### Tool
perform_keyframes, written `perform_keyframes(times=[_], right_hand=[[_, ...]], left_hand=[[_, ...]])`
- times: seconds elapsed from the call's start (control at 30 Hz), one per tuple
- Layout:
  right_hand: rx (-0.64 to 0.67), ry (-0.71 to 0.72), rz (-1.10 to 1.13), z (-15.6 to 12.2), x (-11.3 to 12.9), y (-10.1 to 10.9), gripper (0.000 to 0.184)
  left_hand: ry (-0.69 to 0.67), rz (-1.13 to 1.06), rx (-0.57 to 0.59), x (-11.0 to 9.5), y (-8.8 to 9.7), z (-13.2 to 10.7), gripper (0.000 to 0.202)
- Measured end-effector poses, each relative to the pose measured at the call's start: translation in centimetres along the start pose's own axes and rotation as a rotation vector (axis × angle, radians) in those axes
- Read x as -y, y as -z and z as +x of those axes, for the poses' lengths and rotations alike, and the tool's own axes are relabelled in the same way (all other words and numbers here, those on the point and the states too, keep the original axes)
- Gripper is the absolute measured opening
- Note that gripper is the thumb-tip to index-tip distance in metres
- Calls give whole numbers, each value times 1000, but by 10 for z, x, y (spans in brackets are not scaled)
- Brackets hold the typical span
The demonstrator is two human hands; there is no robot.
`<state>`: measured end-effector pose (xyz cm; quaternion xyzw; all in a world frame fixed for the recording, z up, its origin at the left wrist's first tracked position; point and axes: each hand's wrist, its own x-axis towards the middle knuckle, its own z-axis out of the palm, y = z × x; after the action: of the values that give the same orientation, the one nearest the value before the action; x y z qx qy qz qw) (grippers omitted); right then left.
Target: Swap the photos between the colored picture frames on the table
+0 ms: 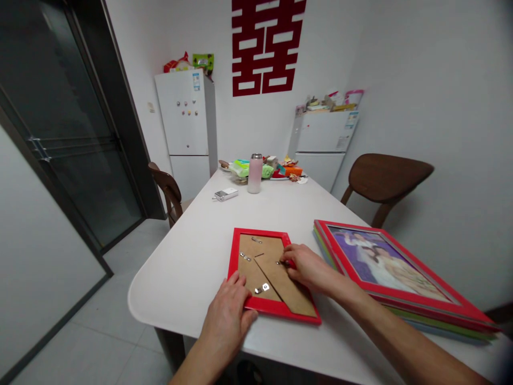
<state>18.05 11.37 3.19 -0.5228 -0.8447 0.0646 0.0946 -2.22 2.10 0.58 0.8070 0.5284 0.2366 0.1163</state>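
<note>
A red picture frame (276, 307) lies face down on the table, its brown backing board (266, 254) with a stand flap (292, 291) showing. Small metal fittings (262, 289) sit on the board near the lower left, with more along its left side and top. My left hand (228, 307) grips the frame's lower left corner, fingers on the left edge and thumb by the bottom edge. Over the right edge, my right hand (306, 267) is closed in a pinch beside a small metal fitting (279, 262). Its fingers mostly hide what they hold.
To the right lies a stack of frames with a red-framed photo (388, 262) on top. A pink bottle (255, 174), a small white device (225, 194) and assorted packets (240, 168) stand farther back on the white table (180, 267). Brown chairs (387, 176) flank it.
</note>
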Motion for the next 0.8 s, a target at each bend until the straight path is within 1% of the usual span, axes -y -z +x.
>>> perform_keyframes(times=[0.1, 0.17, 0.27, 0.33, 0.43, 0.5, 0.57, 0.67, 0.73, 0.8], right_hand=[[-85, -64, -41, -1, 0, -6, 25], [-116, -99, -51, 1, 1, -10, 26], [-142, -104, -31, 1, 4, -11, 26], [-173, -104, 19, -5, 10, -9, 27], [-162, -102, 86, -20, 24, -8, 34], [-133, -106, 58, -27, 33, -11, 39], [-138, -120, 25, -30, 39, -15, 39], [-171, -158, 71, -29, 39, -15, 39], [-167, -185, 114, -27, 38, -7, 39], [-161, -202, 133, -28, 40, 6, 38]], left_hand=[[6, 3, 7, -1, 1, 1, 23], [8, 5, 10, -1, 1, 1, 22], [12, 2, 4, 0, 1, 0, 20], [12, -6, -12, 1, -1, -1, 19], [-3, -18, -43, 0, -4, -1, 22], [-5, -24, -52, -1, -6, -1, 25], [9, -40, -48, -2, -7, -1, 28], [37, -137, -60, -2, -6, -2, 33], [68, -258, -102, -2, -3, -1, 38], [114, -396, -168, -3, 1, 4, 41]])
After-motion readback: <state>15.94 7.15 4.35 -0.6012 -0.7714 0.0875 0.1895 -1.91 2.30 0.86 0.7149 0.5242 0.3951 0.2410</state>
